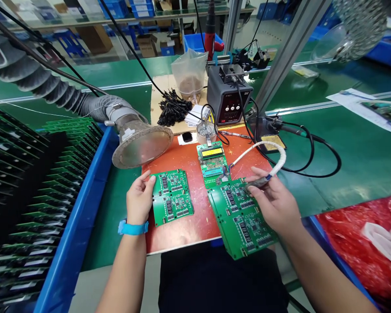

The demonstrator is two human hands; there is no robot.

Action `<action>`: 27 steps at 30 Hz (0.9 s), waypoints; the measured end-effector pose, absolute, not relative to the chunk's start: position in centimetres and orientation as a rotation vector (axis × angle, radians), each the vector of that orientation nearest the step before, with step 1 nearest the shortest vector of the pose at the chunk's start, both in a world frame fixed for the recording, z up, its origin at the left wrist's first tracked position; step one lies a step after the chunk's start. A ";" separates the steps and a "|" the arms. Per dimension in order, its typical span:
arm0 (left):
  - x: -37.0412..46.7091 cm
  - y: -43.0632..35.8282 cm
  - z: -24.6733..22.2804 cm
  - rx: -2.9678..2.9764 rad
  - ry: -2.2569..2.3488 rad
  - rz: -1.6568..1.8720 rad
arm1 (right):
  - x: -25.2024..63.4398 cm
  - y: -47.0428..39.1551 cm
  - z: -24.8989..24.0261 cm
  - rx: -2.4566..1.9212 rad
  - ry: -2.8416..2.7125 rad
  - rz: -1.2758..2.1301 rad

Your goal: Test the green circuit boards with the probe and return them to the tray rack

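My left hand [140,195], a blue band at its wrist, grips the left edge of a green circuit board [173,201] with thumb on top. That board has two dark digit displays and lies on the orange-red mat. My right hand [276,202] is closed around a grey-wrapped probe [259,182] at the end of a white sleeved cable [282,157]. The probe's tip is at a second green circuit board [223,221], which overhangs the mat's front edge; I cannot tell if it touches. Behind them lies a small programmer board [211,161] with a lit yellow screen, joined to the cable.
A blue bin [63,245] of upright boards stands left, below a fume extraction hood [143,145]. Behind the mat are black cable parts [173,108], a soldering station [226,98] and a soldering iron [291,129]. Red plastic bags [371,243] fill a bin at right.
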State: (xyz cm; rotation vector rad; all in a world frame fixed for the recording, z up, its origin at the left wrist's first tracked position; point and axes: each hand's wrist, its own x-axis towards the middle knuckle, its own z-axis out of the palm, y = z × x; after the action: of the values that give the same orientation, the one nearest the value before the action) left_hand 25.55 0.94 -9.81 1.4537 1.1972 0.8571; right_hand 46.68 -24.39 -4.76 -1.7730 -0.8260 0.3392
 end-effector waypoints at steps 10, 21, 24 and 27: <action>25.2 1.1 -10.0 1.655 1.328 0.794 | 46.4 -24.4 -4.1 -1.921 -1.046 0.131; 25.3 0.8 -10.0 1.767 1.365 0.743 | 46.8 -24.1 -4.2 -1.972 -1.043 0.137; 25.3 0.8 -10.1 1.756 1.361 0.764 | 46.8 -24.0 -4.4 -1.976 -1.040 0.111; 25.3 0.7 -9.9 1.704 1.353 0.791 | 46.8 -24.0 -4.5 -1.974 -1.026 0.099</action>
State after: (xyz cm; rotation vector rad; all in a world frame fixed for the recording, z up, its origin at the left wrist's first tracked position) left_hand 25.30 0.68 -9.93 1.7044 1.3529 0.7906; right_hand 46.76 -24.02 -4.52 -1.9736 -1.0258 0.0987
